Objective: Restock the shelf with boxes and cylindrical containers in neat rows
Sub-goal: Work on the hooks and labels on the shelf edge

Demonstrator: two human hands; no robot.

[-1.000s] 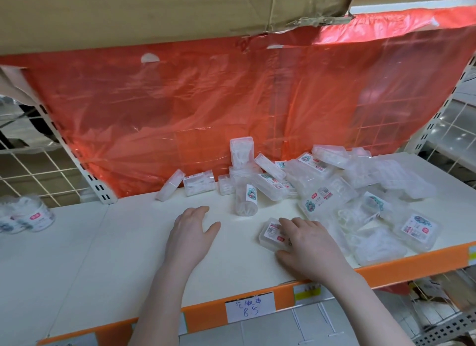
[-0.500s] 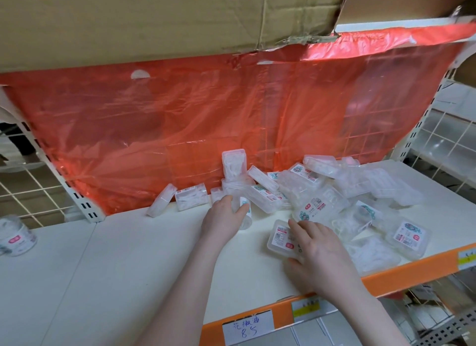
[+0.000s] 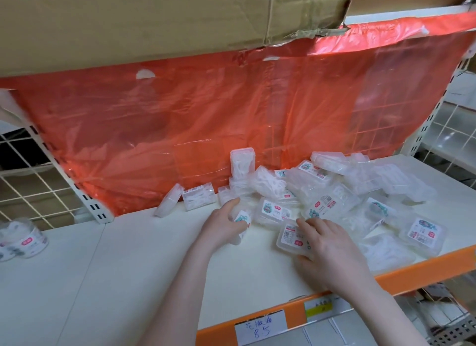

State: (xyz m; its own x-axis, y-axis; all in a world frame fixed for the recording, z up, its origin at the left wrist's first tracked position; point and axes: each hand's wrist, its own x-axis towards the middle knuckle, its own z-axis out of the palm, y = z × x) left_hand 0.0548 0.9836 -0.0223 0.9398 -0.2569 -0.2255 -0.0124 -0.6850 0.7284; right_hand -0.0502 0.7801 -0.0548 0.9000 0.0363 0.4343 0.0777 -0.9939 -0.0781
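From the head camera, the left hand (image 3: 223, 226) is curled round a small clear plastic cylindrical container (image 3: 241, 223) with a teal-and-white label, gripping it at the left edge of the jumble. The right hand (image 3: 332, 253) lies over a flat clear plastic box (image 3: 292, 238) bearing a white barcode label and a red mark; its fingers are spread across the lid and the thumb sits at the box's near edge — more a loose pinch than a firm hold, as far as I can judge.

Both sit on the white shelf board (image 3: 128, 263) with its orange front lip, the box close to that lip. Behind and to the right is the unsorted heap of clear plastic boxes (image 3: 334, 191), tilted and overlapping, with one box standing on end (image 3: 242, 162) against the translucent red plastic sheet (image 3: 180, 129).

The risks look plain enough. Everything here is smooth, hard and glossy, so the pieces slide readily; drawing the cylinder out could, I think, drag neighbours with it or tip the upright box. The flat box, so near the lip, could be nudged off the front. The cylinder would roll if laid on its side rather than stood upright.

At far left, two more clear round tubs (image 3: 20, 238) with red-marked labels sit well apart from the heap. A corrugated brown cardboard carton (image 3: 154, 23) hangs overhead.
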